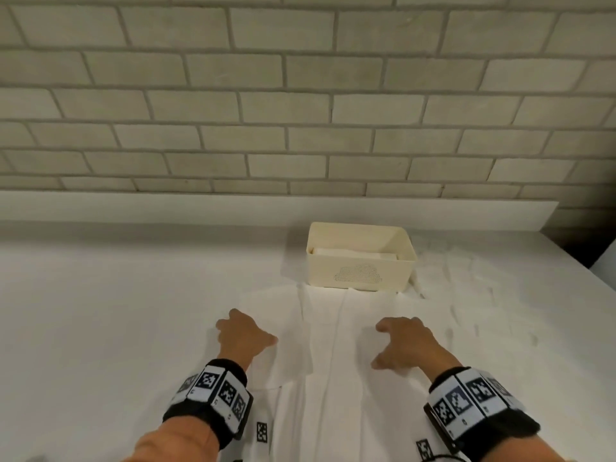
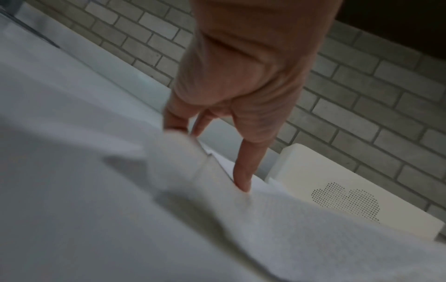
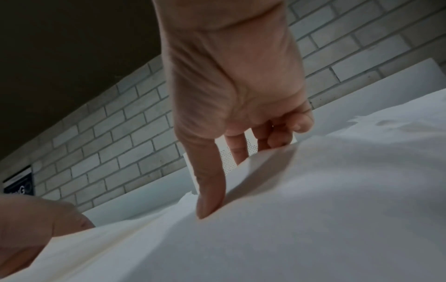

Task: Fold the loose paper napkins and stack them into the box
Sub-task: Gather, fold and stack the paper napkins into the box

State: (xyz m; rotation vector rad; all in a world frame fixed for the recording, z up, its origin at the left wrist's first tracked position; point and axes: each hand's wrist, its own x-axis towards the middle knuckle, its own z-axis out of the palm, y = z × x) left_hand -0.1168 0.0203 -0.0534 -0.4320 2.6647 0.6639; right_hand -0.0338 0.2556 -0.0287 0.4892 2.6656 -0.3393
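A cream box [image 1: 361,275] with a dotted cloud pattern stands at the back of the white table [image 1: 100,311]; folded napkins [image 1: 353,253] lie inside it. In front of it a loose white napkin [image 1: 330,345] is spread flat. My left hand [image 1: 246,331] rests on the napkin's left part, my right hand [image 1: 390,345] on its right part. In the left wrist view my left hand [image 2: 207,156] has its thumb and fingertips down on the napkin [image 2: 241,229], which bulges between them. In the right wrist view my right hand [image 3: 224,187] presses its thumb down while a napkin [image 3: 313,209] edge rises before the fingers.
A pale brick wall [image 1: 300,95] with a white ledge [image 1: 233,208] runs behind the table. More crumpled white napkins [image 1: 466,295] lie right of the box. The table's right edge [image 1: 573,261] drops off past them. Small marker tags [image 1: 262,431] sit near my wrists.
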